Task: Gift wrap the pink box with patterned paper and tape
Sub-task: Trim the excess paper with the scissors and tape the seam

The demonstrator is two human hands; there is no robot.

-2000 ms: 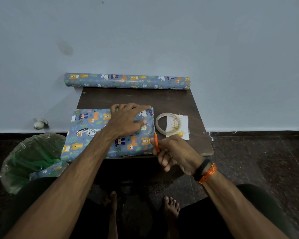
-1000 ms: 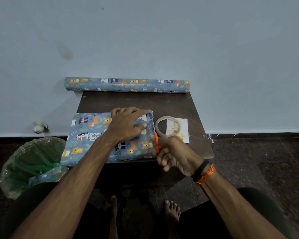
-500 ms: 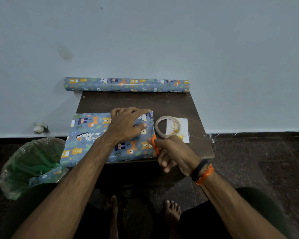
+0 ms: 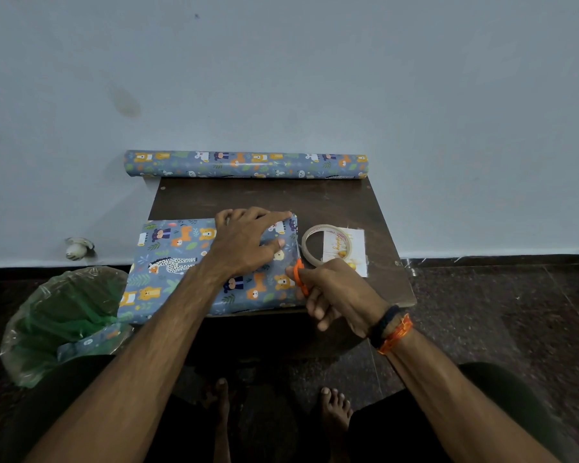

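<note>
The box is hidden under the patterned paper (image 4: 178,262), which lies on the near left part of the dark wooden table (image 4: 281,198) and overhangs its left edge. The left hand (image 4: 248,242) is laid flat on the paper's far right part, fingers spread wide and straight, fingertips reaching the far edge of the wrapped shape and the thumb pointing right. The right hand (image 4: 338,292) is held at the paper's right edge, its fingers curled around the orange handles of a pair of scissors (image 4: 300,274); the blades are seen only as a thin line along that edge, and how far they are parted cannot be told. Dark and orange bands are worn on the right wrist.

Just right of the scissors, a ring of clear tape (image 4: 326,243) is seen lying flat on the table, partly over a small white card (image 4: 351,248) with yellow print. A roll of the same paper (image 4: 246,164) is placed along the far edge of the table, against the pale wall. On the floor to the left, a bin lined with a green bag (image 4: 61,315) is seen, with a scrap of patterned paper resting on its near rim. Bare feet are visible on the dark floor below the table.
</note>
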